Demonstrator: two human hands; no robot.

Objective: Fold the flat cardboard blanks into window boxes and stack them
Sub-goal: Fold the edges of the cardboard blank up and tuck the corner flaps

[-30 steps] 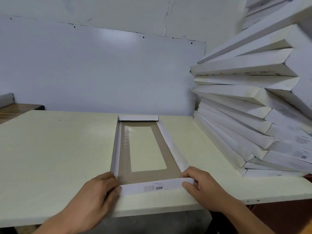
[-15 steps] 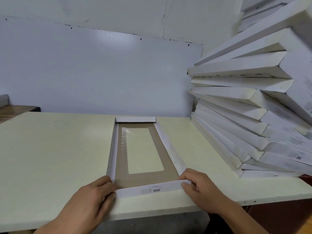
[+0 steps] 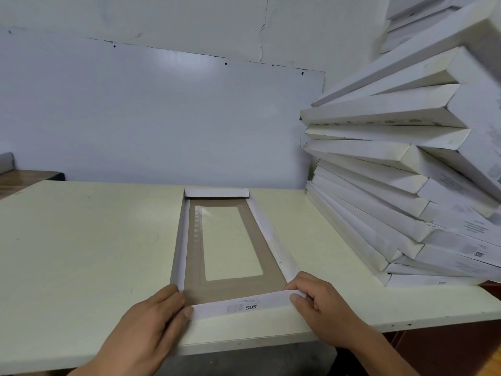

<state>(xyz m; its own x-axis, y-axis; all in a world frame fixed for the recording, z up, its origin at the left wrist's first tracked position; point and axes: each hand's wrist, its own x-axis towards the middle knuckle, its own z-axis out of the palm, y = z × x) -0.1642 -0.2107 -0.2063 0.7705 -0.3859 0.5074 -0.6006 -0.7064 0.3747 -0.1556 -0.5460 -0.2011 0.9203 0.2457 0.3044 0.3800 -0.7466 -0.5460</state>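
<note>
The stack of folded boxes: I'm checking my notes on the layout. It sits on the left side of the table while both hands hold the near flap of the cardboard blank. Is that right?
Not quite. The head view shows the stack of folded boxes on the right side of the table, not the left. The rest holds: the left hand and the right hand both hold the near flap of the cardboard blank.

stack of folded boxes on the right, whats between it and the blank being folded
Head view: only bare table top lies between the stack of folded boxes and the window-box blank; nothing sits there.
</note>
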